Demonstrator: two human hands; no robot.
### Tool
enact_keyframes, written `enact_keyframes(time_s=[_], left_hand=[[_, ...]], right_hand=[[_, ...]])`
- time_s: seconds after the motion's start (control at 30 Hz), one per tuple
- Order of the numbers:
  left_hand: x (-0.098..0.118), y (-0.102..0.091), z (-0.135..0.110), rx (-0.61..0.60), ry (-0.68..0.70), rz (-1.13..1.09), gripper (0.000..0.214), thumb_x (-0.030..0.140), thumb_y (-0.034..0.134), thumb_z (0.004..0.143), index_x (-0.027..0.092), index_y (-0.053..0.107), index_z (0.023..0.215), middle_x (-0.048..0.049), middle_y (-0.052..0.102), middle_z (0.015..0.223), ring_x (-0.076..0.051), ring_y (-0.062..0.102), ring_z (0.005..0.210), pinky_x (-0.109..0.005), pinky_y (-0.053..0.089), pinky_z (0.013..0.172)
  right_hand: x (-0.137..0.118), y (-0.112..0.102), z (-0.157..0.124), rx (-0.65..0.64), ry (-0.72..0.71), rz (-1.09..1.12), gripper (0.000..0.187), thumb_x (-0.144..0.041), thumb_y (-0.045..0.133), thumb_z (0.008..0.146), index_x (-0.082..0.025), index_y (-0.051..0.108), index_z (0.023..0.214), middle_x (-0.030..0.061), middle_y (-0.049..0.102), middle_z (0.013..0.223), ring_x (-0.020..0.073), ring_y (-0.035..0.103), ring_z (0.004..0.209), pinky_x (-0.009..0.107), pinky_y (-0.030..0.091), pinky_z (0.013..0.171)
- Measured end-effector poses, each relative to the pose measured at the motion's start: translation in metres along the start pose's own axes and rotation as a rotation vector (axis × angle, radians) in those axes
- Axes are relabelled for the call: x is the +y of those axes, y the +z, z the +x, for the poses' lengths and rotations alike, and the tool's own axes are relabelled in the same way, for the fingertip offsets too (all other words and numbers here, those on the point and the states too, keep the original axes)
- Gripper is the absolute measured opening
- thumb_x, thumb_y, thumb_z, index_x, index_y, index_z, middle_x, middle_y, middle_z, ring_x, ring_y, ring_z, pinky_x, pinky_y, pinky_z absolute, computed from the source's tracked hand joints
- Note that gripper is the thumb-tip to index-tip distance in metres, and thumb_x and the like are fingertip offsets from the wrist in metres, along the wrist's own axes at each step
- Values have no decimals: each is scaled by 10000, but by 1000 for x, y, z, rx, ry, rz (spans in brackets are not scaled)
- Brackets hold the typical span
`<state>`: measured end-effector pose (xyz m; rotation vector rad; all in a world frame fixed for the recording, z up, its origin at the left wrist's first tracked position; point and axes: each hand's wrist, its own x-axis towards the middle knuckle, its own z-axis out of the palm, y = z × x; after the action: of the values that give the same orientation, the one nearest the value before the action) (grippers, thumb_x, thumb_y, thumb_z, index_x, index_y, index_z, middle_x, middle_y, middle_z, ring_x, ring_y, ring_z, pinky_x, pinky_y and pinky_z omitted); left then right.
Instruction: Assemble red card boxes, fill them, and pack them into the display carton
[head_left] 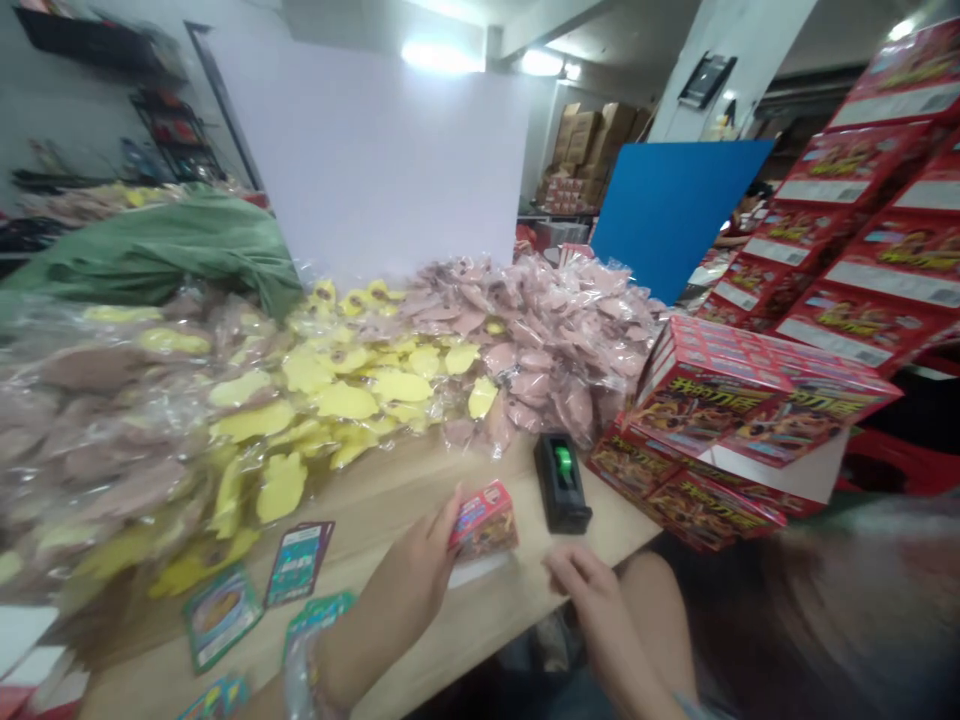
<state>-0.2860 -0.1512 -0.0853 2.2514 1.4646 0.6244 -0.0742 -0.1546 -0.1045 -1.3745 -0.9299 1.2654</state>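
My left hand (424, 565) is closed around the side of a small red printed box (487, 522), held low over the wooden table. A pale flap or paper edge shows beneath the box. To its right, my right hand (592, 590) has its fingers curled together near the table's front edge; anything in them is too small to make out. Just beyond those fingers stands a black tape dispenser (562, 490) with a green roll. Teal-backed cards (298, 565) lie in small piles left of my left forearm.
Bagged yellow shapes (345, 400) and bagged pink shapes (540, 330) heap across the back and left of the table (360, 510). Red printed boxes (712, 400) are stacked at the right, with a taller stack (847, 250) behind. White and blue panels (682, 210) stand beyond.
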Motion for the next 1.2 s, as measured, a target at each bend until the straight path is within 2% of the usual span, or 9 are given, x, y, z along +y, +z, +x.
enact_keyframes(time_s=[0.07,0.13,0.23,0.4,0.53,0.67,0.8,1.03,1.2], left_hand=[[5,5,0,21,6,-4,566,118,336,864,166,133,1390,-161,515,1213,-230,543,1046,-397,468,858],[8,10,-2,49,11,-11,576,137,347,874,167,101,1394,-167,509,1216,-233,540,1049,-401,468,852],[11,11,-6,62,6,-65,572,178,378,882,167,117,1390,-173,472,1260,-236,515,1090,-398,457,869],[20,-5,-10,54,14,-331,537,151,495,817,225,323,1320,-88,525,1230,-195,527,1074,-329,434,903],[29,-12,-8,96,-3,-431,420,125,453,823,230,458,1229,-40,610,1096,-169,569,979,-278,439,855],[32,-8,-8,122,-17,-430,430,75,441,797,227,480,1198,-30,611,1100,-167,569,972,-266,428,850],[32,-8,-8,135,-10,-448,420,75,433,807,241,479,1191,-13,621,1071,-151,578,935,-252,429,833],[30,-9,-7,151,-16,-470,426,65,440,803,248,483,1185,-10,616,1069,-150,573,938,-251,428,832],[29,-7,-7,136,-24,-477,426,85,435,826,260,454,1213,-10,584,1143,-152,543,1021,-253,411,870]], right_hand=[[-10,33,-14,-81,37,29,338,-451,644,656,-171,545,493,-29,459,464,113,413,478,239,328,491],[-14,60,-19,-80,117,94,405,-515,651,622,-171,497,475,-48,399,408,83,324,406,228,236,428],[-8,78,-16,-36,175,160,430,-530,696,561,-173,471,481,-69,351,386,62,246,384,223,141,416],[3,68,-13,-88,88,131,445,-538,665,615,-173,450,479,-63,348,416,68,244,417,235,151,442],[3,55,-13,-221,-25,77,380,-502,606,708,-165,513,558,-59,362,463,90,286,468,238,221,482],[3,46,-12,-305,-122,53,310,-439,565,769,-174,524,615,-35,448,581,121,396,608,237,307,614],[6,43,-11,-382,-135,82,286,-427,539,792,-179,525,649,-17,504,663,144,445,701,251,331,701],[17,46,-6,-357,-131,85,300,-423,541,793,-180,505,621,-8,531,670,155,463,722,251,338,703],[7,46,-13,-411,-121,137,247,-397,533,807,-188,545,675,-8,551,711,155,471,751,260,348,743]])
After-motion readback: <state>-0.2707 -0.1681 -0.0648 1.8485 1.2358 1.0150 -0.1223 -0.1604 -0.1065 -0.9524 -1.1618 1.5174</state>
